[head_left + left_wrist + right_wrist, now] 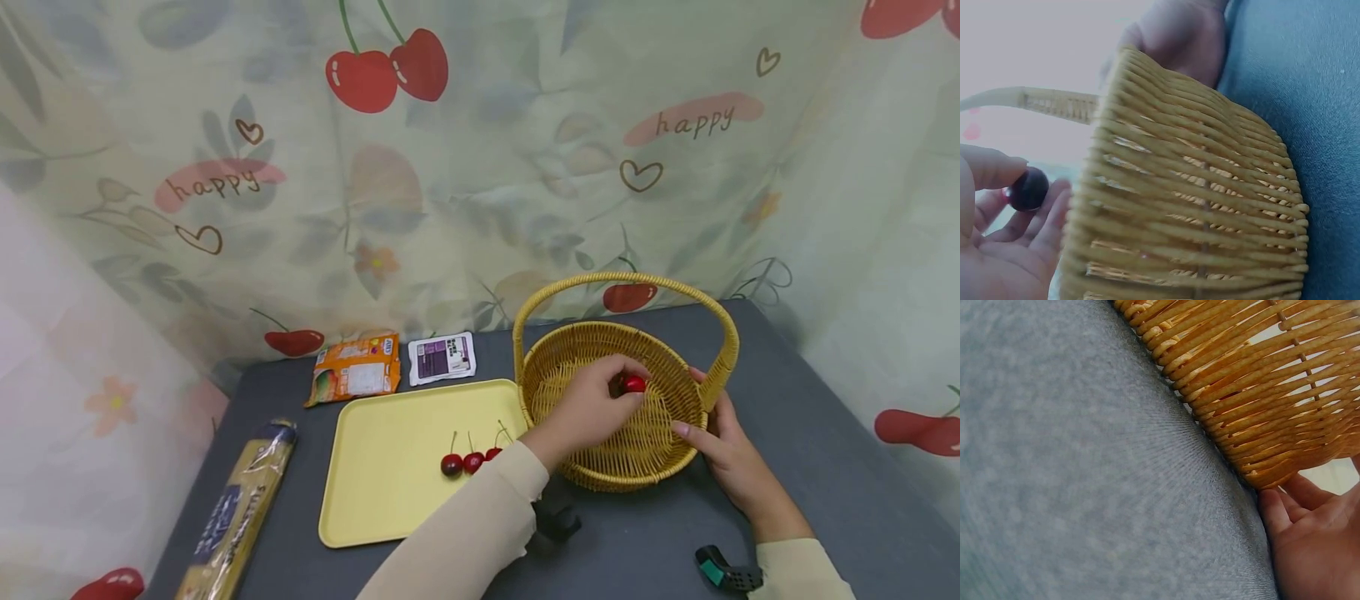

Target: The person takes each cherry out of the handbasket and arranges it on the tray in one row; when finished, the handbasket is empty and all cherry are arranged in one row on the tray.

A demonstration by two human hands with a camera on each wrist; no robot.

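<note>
At a dark grey tabletop (633, 550), pinching a glossy red cherry (635, 384) in the left hand (596, 406), over a round yellow wicker basket (622, 482). Gripping the basket's rim with the right hand (729, 457), farther from the cherry.

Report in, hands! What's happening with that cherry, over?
Left hand pinching cherry over basket. Right hand gripping basket's side. Nothing seen in the way.

I'm looking forward and down from the head; both wrist views are sharing the basket (615, 482), close up.
</note>
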